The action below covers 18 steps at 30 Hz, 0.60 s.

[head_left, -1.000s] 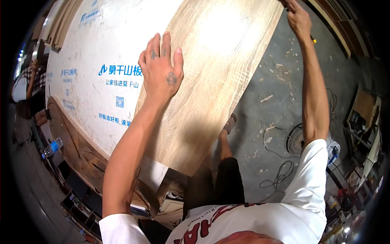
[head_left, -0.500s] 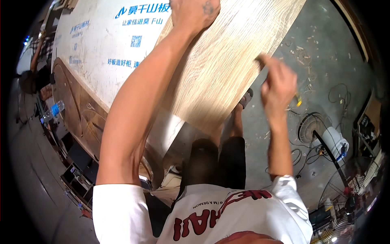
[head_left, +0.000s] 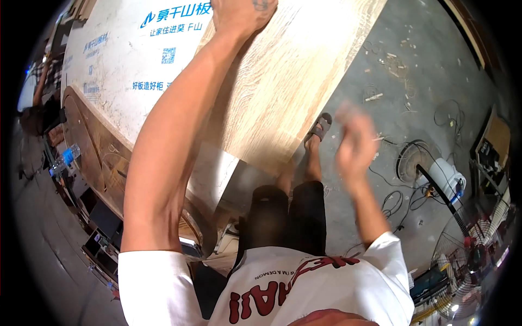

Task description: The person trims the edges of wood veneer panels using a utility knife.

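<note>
A wood-grain board (head_left: 288, 92) lies slanted over a white printed sheet (head_left: 125, 60), its near corner jutting toward my legs. My left hand (head_left: 244, 16) rests at the board's far left part, close to the top of the picture. The fingers of that hand are cut off from sight, so its grip is hidden. To the right of the board's long edge hangs my right hand (head_left: 356, 141), apart from the board and smeared by motion. Whether anything is in its fingers does not show.
A curved brown wooden piece (head_left: 98, 146) and a plastic bottle (head_left: 65, 158) are at the left. Right of me stand a fan (head_left: 462, 255) and a white bucket (head_left: 447, 179), with loose cables (head_left: 397, 201) on the floor. Wood scraps (head_left: 394, 62) litter the grey floor.
My right hand has dropped down and away from the board's right edge. The board, sheet and left hand appear shifted a little left and up in the view.
</note>
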Each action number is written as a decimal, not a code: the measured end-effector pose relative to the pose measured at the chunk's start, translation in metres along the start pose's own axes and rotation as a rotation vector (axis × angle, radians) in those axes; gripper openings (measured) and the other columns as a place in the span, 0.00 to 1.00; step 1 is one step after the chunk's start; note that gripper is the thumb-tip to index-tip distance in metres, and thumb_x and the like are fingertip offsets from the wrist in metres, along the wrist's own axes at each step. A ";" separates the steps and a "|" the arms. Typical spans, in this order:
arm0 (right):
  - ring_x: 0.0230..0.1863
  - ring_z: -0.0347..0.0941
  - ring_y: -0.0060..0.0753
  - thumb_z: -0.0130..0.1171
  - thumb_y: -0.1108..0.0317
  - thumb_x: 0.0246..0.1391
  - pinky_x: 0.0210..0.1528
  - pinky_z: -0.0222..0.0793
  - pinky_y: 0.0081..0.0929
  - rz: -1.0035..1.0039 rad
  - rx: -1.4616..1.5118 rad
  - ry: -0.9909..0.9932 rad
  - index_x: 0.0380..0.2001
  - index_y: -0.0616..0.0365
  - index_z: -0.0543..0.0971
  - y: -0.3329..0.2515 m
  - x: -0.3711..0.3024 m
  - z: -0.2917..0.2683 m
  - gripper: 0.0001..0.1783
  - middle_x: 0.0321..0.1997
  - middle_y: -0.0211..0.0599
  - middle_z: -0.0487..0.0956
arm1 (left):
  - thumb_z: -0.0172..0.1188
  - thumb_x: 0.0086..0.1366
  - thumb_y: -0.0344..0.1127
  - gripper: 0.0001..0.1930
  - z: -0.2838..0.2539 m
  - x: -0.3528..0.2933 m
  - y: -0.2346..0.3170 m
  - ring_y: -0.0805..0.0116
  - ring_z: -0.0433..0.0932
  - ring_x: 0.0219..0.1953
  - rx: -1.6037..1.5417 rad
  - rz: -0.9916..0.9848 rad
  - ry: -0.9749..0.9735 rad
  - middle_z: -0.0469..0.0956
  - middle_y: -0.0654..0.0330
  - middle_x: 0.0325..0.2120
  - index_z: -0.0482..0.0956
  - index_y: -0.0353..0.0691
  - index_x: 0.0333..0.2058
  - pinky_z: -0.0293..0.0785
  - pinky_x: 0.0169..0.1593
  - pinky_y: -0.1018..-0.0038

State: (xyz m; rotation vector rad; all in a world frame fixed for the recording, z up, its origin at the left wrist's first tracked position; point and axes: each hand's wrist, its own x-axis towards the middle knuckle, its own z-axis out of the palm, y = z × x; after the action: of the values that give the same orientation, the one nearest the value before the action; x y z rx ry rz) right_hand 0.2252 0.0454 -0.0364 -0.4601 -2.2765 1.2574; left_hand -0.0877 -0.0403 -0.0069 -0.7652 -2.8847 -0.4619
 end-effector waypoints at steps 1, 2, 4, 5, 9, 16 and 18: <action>0.43 0.79 0.32 0.50 0.83 0.62 0.47 0.74 0.26 0.012 -0.048 0.058 0.46 0.66 0.81 0.022 0.061 -0.005 0.14 0.43 0.44 0.84 | 0.41 0.73 0.49 0.32 -0.002 0.002 0.001 0.43 0.59 0.69 0.011 -0.016 -0.006 0.62 0.37 0.66 0.62 0.31 0.67 0.47 0.72 0.49; 0.44 0.79 0.28 0.52 0.80 0.64 0.49 0.73 0.24 -0.002 -0.038 0.212 0.51 0.65 0.80 0.043 0.121 -0.009 0.14 0.43 0.41 0.85 | 0.41 0.74 0.49 0.32 0.000 0.006 0.010 0.43 0.59 0.69 0.007 -0.020 -0.014 0.62 0.37 0.66 0.62 0.31 0.67 0.47 0.72 0.49; 0.43 0.81 0.28 0.51 0.80 0.62 0.49 0.73 0.23 -0.088 -0.110 0.339 0.51 0.59 0.82 0.082 0.212 -0.010 0.17 0.43 0.41 0.86 | 0.41 0.74 0.49 0.32 0.002 0.007 0.010 0.43 0.59 0.69 0.018 -0.009 -0.007 0.63 0.37 0.66 0.62 0.32 0.67 0.47 0.72 0.49; 0.45 0.81 0.29 0.44 0.82 0.60 0.51 0.74 0.26 -0.161 0.117 0.334 0.52 0.60 0.80 0.113 0.248 -0.017 0.22 0.44 0.39 0.85 | 0.41 0.74 0.49 0.32 0.005 0.009 0.017 0.43 0.59 0.69 0.005 -0.004 -0.005 0.63 0.37 0.66 0.62 0.32 0.67 0.48 0.72 0.49; 0.55 0.78 0.36 0.46 0.83 0.61 0.60 0.72 0.29 -0.184 0.235 0.184 0.56 0.60 0.78 0.137 0.272 -0.026 0.23 0.52 0.45 0.82 | 0.41 0.73 0.49 0.31 0.008 0.011 0.024 0.43 0.60 0.69 -0.007 0.004 -0.013 0.63 0.37 0.65 0.63 0.31 0.67 0.48 0.72 0.49; 0.40 0.78 0.45 0.55 0.83 0.47 0.42 0.71 0.38 -0.300 -0.157 0.018 0.44 0.47 0.86 -0.001 0.015 0.026 0.24 0.34 0.37 0.82 | 0.42 0.73 0.49 0.31 0.000 0.003 0.003 0.41 0.61 0.68 0.037 -0.009 0.022 0.65 0.37 0.64 0.63 0.30 0.66 0.49 0.71 0.47; 0.36 0.76 0.43 0.60 0.77 0.50 0.39 0.70 0.38 -0.190 0.075 -0.182 0.39 0.49 0.85 -0.035 -0.068 0.024 0.13 0.32 0.35 0.79 | 0.42 0.73 0.49 0.32 -0.007 0.008 0.015 0.41 0.60 0.68 0.015 0.002 -0.004 0.65 0.37 0.64 0.63 0.30 0.66 0.49 0.71 0.47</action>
State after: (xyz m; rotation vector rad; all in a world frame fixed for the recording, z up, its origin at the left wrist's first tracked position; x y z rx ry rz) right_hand 0.2653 -0.0240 -0.0349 -0.1020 -2.3468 1.3279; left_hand -0.0867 -0.0263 0.0048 -0.7674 -2.8877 -0.4384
